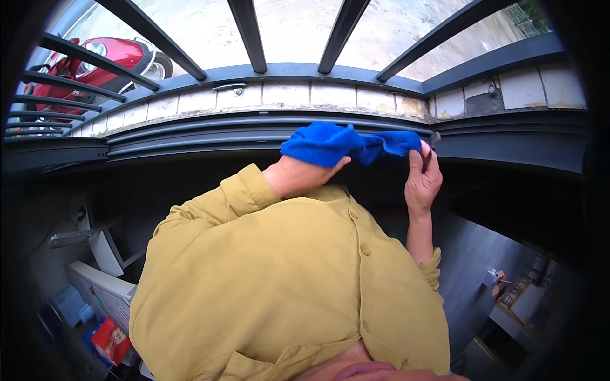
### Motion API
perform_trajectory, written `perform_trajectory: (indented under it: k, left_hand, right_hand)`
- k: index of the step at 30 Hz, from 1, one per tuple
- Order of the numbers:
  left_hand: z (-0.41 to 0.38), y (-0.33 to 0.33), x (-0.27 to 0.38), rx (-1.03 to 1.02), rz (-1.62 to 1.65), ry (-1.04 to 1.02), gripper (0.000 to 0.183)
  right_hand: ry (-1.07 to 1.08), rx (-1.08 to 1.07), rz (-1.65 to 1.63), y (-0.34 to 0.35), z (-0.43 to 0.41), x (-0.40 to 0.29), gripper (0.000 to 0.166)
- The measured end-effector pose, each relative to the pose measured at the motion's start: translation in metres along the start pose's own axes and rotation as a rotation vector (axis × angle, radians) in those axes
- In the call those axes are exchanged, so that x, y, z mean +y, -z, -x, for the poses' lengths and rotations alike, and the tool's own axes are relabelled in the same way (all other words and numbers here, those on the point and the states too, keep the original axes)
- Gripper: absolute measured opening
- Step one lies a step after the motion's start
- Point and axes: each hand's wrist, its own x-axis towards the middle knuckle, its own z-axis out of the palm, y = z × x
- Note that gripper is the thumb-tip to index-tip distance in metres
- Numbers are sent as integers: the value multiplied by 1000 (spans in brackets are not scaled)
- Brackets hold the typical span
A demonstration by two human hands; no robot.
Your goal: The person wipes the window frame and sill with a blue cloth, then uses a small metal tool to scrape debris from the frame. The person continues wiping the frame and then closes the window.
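Observation:
A bright blue cloth (324, 143) is stretched between my two hands, bunched on the left and narrowing to the right. My left hand (305, 175) grips the bunched part; its thumb shows along the lower edge, and the cloth hides the fingers. At the other end, my right hand (423, 178) pinches the cloth's tip between thumb and fingers. Both hands are just in front of the dark grey metal sliding-window track (205, 136), whose rails run sideways behind the cloth. Whether the cloth touches the rails I cannot tell. A small grey tuft (435, 138) sits at the track's right corner.
Beyond the track lies a white tiled sill (286, 95), with dark metal bars (248, 38) over it. Outside stands a red scooter (109, 57) on concrete. Indoors, a red bag (110, 340) is at lower left and an open carton (498, 281) at lower right.

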Motion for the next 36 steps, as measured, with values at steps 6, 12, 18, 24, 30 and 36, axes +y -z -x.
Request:
perform_trajectory:
  k: [6, 12, 18, 24, 30, 36]
  left_hand:
    - [-7, -33, -2, -33, 21, 65, 31]
    - [-25, -55, 11, 19, 131, -81, 27]
    - [-63, -95, 18, -143, 219, -128, 26]
    - [-117, -126, 31, -294, 306, -193, 24]
    - [-118, -130, 49, 47, 433, -394, 23]
    - [-49, -84, 47, 21, 223, -621, 40]
  right_hand:
    - [137, -177, 421, -32, -27, 24, 19]
    - [57, 41, 354, -3, 13, 40, 24]
    - [-342, 98, -71, 22, 61, 39, 27]
    - [-525, 192, -275, 30, 89, 42, 24]
    - [-371, 369, -405, 66, 129, 18, 25]
    - [-321, 625, -486, 114, 123, -7, 23]
